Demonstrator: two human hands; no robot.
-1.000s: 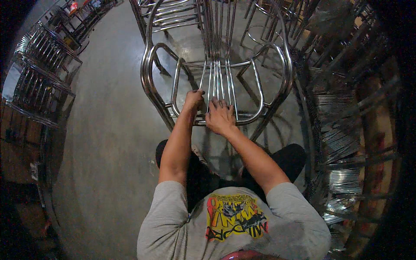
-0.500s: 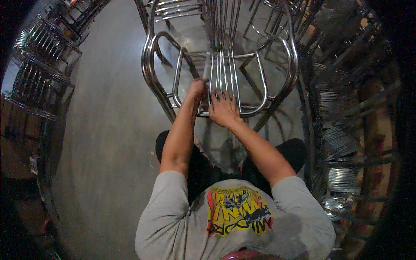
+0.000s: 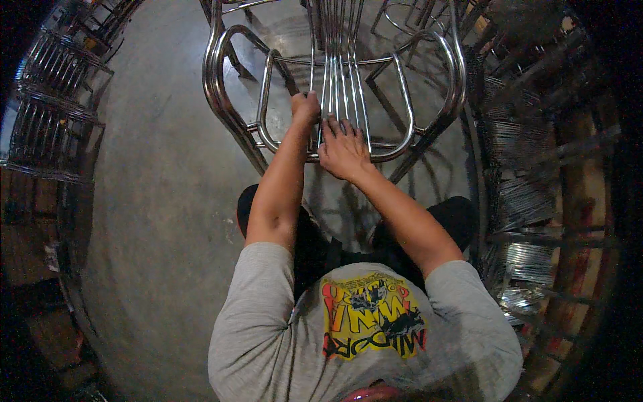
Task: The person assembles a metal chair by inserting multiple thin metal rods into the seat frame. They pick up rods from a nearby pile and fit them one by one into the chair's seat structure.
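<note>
A shiny tubular metal chair frame [image 3: 400, 84] stands before me, with long thin rods [image 3: 343, 74] running lengthwise over its seat. My left hand [image 3: 306, 107] is closed round the leftmost rod [image 3: 312, 63], which sits a little apart from the rest. The lower end of that rod is partly hidden by my wrist. My right hand [image 3: 343, 151] lies palm down near the front crossbar [image 3: 385, 158], its fingers stretched out over the other rods.
Stacked metal chair frames [image 3: 47, 134] stand along the left side. At the right, bundles of metal rods [image 3: 529, 261] lie on a rack beside brown boards [image 3: 579, 268]. Grey concrete floor [image 3: 154, 201] stretches between them. More metal frames stand beyond the chair.
The chair sits higher in the picture. My left hand has slid slightly farther along, and the leftmost rod now stands farther left of the others. My right hand still rests on the rods.
</note>
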